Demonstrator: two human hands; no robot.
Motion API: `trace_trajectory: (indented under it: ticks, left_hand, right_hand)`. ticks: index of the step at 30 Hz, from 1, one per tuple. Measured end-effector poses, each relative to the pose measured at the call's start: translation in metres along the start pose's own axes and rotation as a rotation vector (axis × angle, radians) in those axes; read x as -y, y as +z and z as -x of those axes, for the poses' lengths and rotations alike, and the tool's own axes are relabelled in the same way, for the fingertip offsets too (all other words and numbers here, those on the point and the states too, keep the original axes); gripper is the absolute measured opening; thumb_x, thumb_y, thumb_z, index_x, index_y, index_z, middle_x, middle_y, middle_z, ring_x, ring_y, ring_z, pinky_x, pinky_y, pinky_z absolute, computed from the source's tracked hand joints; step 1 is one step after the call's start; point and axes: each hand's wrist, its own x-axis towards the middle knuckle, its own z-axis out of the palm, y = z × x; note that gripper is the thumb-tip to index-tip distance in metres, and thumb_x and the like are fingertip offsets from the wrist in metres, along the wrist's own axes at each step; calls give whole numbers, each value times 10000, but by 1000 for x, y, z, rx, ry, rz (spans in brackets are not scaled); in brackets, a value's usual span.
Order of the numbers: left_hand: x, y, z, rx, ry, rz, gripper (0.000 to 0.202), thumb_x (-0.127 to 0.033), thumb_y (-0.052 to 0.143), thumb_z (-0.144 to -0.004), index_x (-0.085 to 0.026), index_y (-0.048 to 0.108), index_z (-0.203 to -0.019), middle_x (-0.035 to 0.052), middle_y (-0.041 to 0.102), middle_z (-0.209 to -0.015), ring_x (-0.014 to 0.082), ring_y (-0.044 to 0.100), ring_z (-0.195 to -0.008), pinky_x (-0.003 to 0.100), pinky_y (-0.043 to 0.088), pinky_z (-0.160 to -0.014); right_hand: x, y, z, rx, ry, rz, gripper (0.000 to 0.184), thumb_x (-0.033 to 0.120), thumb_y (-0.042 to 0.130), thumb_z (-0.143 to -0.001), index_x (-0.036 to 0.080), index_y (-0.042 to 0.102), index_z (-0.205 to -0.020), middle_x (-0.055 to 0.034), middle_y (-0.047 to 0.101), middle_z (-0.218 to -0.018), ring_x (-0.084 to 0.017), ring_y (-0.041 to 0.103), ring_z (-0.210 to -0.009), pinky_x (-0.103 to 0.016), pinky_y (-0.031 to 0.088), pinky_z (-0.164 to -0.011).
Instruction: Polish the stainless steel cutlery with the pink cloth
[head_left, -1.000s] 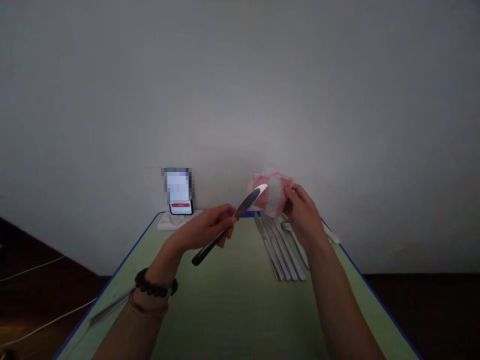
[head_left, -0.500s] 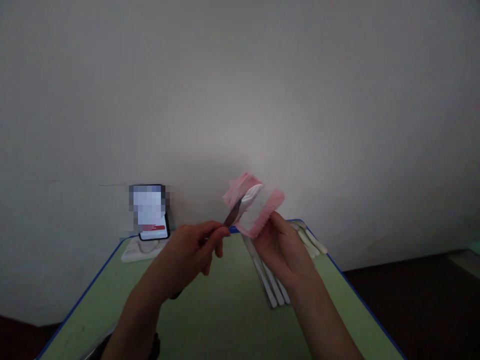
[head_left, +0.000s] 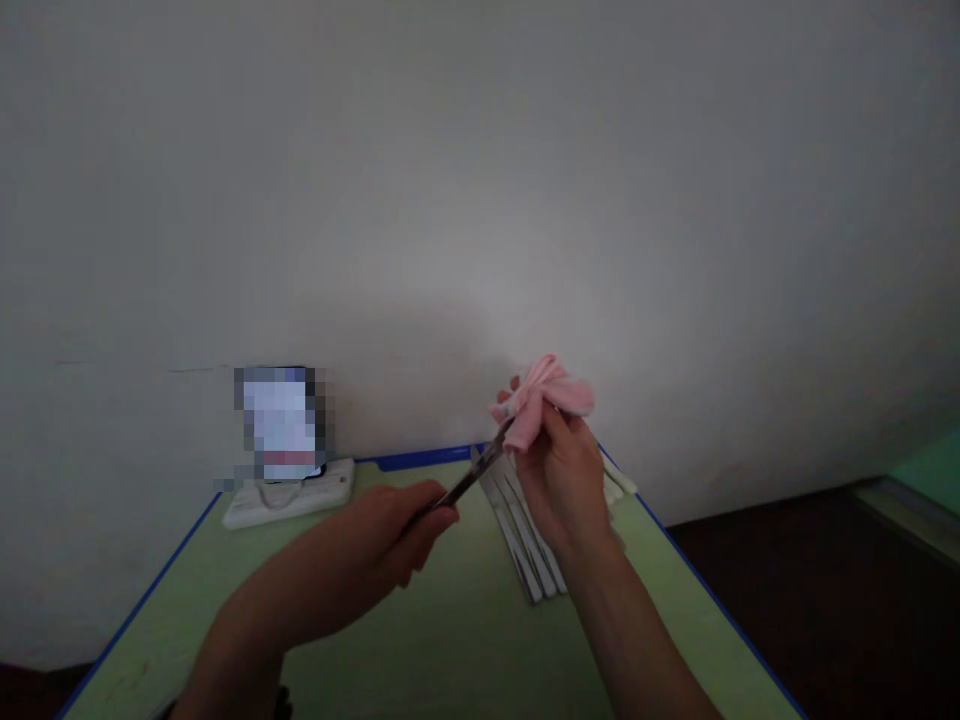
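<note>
My left hand is closed round the handle of a silver table knife, which slants up to the right. A pink cloth, paler on one side, is bunched over the knife's far end and hides its tip. My right hand grips this cloth from below and behind, with some fingertips showing at its left edge. Both hands are raised above the table. Below them, several long silver knives lie side by side, partly covered by my right hand and forearm.
The pale green table has a blue edge and stands against a grey wall. At the back left, a phone with a blurred screen leans on a white stand. White-handled utensils lie at the back right, partly hidden.
The cloth, spread open under the blade before, is now folded over it. My right hand has closed on the cloth and moved slightly right. The knife tip has disappeared into the folds.
</note>
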Motion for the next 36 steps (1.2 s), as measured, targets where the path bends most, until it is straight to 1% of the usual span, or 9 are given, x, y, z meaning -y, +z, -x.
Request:
trace_trajectory:
  ticks: [6,9,11,15,18,21,27,32,36]
  left_hand:
    - [27,-8,17,-62,-53,17,372,-483,289,-927,-221,542,-1003,-25,496,-700,110,458,-577,199,382,-518]
    - [29,-6,15,-67,-52,92,390,-500,275,-928,-218,534,-1004,-34,466,-689,99,426,-556,189,367,-496]
    - [26,-4,13,-51,-47,129,400,-500,266,-929,-212,535,-999,-40,447,-673,95,413,-546,188,359,-489]
    - [17,-1,9,-40,-35,121,397,-471,271,-932,-202,563,-953,-40,443,-664,102,429,-571,192,361,-506]
    - [9,5,3,-30,-11,140,408,-453,262,-934,-194,570,-861,-45,439,-641,99,431,-566,192,358,-512]
    - [3,20,-8,-70,29,172,400,-439,258,-936,-191,530,-780,-48,433,-623,98,414,-553,190,343,-499]
    - [4,47,-30,-232,23,276,337,-384,250,-930,-204,416,-698,-48,424,-606,106,378,-510,216,324,-484]
    - [14,41,-28,-284,14,172,272,-291,279,-894,-206,417,-676,-26,468,-623,134,434,-575,247,362,-559]
    - [10,31,-18,-201,5,113,356,-390,242,-921,-205,441,-691,-29,472,-623,135,445,-578,249,370,-568]
  right_hand:
    - [17,-8,-6,82,42,143,161,107,591,-629,185,632,-764,8,690,-855,-148,626,-848,-277,503,-785]
    - [20,-4,-4,171,115,57,125,218,552,-728,174,644,-800,-27,691,-904,-167,619,-927,-300,486,-849]
    - [20,0,-3,205,143,-21,243,353,491,-819,176,643,-886,-47,688,-951,-186,627,-938,-350,493,-854]
    - [14,4,-7,112,96,-44,423,551,436,-846,177,625,-908,-37,689,-796,-186,665,-747,-373,542,-719]
    - [6,2,-9,-23,-18,-8,419,557,483,-826,159,611,-860,-19,666,-673,-156,657,-640,-305,545,-620]
    - [-4,0,-6,-110,-99,49,449,569,503,-808,134,614,-813,-37,670,-657,-152,659,-618,-263,534,-565]
    - [-38,-7,10,-10,-11,336,563,624,433,-806,117,674,-765,-84,692,-679,-186,658,-610,-281,521,-550]
    - [-55,-15,11,59,-15,553,566,613,440,-804,109,691,-752,-71,678,-638,-159,621,-595,-247,484,-577]
    - [-43,-23,-3,11,-57,494,529,589,469,-802,105,680,-776,-50,670,-625,-148,605,-564,-242,471,-555]
